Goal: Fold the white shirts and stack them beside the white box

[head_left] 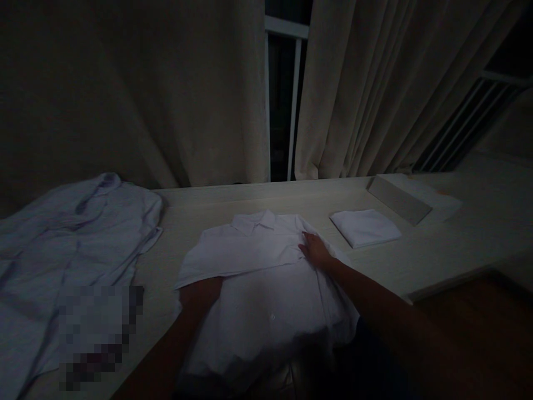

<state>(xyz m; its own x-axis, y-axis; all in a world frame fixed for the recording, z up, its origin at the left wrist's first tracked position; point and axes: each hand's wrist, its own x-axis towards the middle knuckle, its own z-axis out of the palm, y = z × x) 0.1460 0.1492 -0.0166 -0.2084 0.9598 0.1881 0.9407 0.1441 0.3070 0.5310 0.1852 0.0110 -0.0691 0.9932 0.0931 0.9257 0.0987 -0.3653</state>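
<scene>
A white collared button-up shirt [270, 294] lies in front of me, its collar toward the window and its lower end hanging over the table's near edge. A band of its cloth, seemingly a sleeve, lies sideways across the chest. My left hand [203, 293] reaches under this band at the left side; its fingers are hidden by the cloth. My right hand [316, 251] is at the band's right end near the shoulder, its fingers closed on the cloth, which creases around the fingertips.
A light, rumpled shirt [104, 233] is spread at the left, with a blurred-out patch over its lower part. Right of my shirt lies a folded white cloth [366, 228]. Beyond it is an open-sided white box [400, 200]. Curtains [200, 94] hang behind the pale table [441, 261].
</scene>
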